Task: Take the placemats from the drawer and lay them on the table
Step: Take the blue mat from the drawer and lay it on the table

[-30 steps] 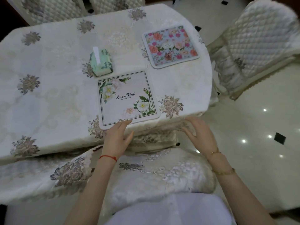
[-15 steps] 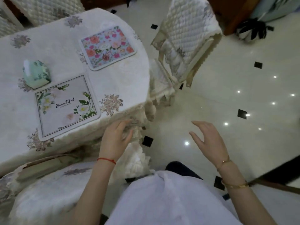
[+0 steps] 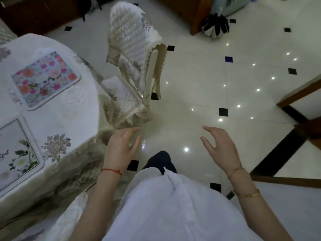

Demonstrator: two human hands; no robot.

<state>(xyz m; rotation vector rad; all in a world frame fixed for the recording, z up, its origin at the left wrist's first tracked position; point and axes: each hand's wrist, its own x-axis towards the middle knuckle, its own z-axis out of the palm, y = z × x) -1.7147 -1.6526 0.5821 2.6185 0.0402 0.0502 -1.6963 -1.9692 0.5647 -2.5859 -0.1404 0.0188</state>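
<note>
Left, table (image 3: 57, 117) with 2 placemats flat on its cloth: pink floral mat (image 3: 45, 79) farther, white mat (image 3: 16, 152) nearer, partly cut off by frame edge. Quilted chair (image 3: 133, 66) beside table. Left hand (image 3: 119, 148) and right hand (image 3: 220, 146) both over tiled floor, fingers loosely spread, holding nothing.

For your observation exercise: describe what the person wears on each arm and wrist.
Both forearms are bare, with no sleeves. The left wrist carries a thin red string bracelet. The right arm carries two slim gold bangles, one at the wrist and one further up the forearm.
</note>
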